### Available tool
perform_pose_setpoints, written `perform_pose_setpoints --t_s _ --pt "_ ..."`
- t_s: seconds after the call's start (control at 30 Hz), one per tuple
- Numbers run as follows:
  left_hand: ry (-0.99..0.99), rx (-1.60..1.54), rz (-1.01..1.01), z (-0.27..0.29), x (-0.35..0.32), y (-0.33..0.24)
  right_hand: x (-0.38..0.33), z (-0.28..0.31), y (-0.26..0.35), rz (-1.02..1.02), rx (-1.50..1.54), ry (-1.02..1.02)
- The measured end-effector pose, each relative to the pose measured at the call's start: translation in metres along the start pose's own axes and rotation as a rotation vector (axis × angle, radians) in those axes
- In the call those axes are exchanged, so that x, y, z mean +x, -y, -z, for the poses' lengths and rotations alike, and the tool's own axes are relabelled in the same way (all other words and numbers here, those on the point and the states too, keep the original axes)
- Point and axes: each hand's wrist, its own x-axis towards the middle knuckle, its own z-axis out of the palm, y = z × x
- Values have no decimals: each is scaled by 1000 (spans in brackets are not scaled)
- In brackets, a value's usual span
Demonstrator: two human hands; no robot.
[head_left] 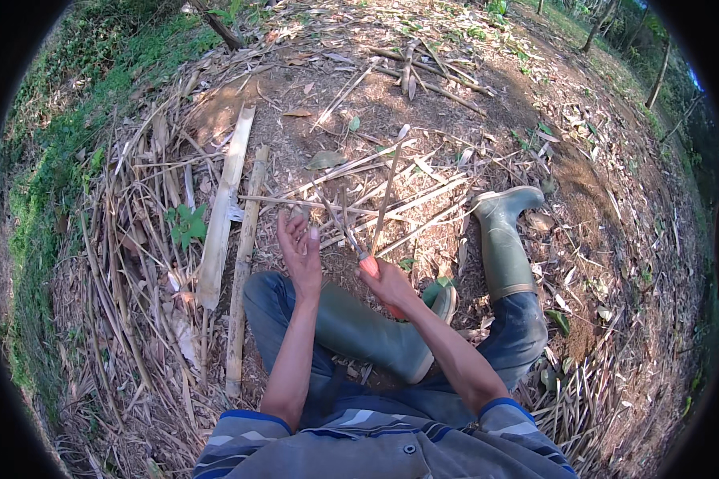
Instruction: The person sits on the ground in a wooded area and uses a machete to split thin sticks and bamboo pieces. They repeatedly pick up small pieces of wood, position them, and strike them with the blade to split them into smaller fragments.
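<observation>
Near ctr of view, an orange-handled tool (367, 266) is sitting in the R hand (389, 287), its thin end pointing up & L over the ground (327, 140). Exact tool type: can't tell. State of hands: R is gripping the handle; L hand (302, 263) is hanging loosely open just L of the tool, fingers half-curled. Can't tell if L fingertips are touching the thin crosswise stick (343, 209) by them. A brown stick (388, 195) is rising beside R hand, leaning a bit R; gripped or not, can't tell.

Pale split stalks (435, 191) are lying criss-cross just beyond the hands. L side: flat split pole (225, 215) & round pole (248, 239) are lying side by side, w/ a green leafy plant (186, 226) growing next to the flat one. Further L, a heap of dry stalks (120, 279) is spreading twd green undergrowth (32, 199).

Legs: L green boot (359, 331) is lying folded across the front, R green boot (505, 247) is stretching fwd, toe pointing R; dark blue trousers (523, 331) are showing above it. Far side: crossed sticks (435, 76) are lying on dirt. Upper R: slim tree trunk (660, 76) is standing at an angle.
</observation>
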Motion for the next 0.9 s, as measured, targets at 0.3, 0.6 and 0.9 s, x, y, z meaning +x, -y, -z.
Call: perform_pose_setpoints --t_s 0.3,0.6,0.9 --pt "179 -236 182 -36 28 23 -4 -4 9 -8 -78 84" --pt "5 -421 201 -21 28 28 5 -16 -9 -139 460 273" --pt "-95 -452 145 -2 73 -73 -28 15 -39 -111 -205 99"
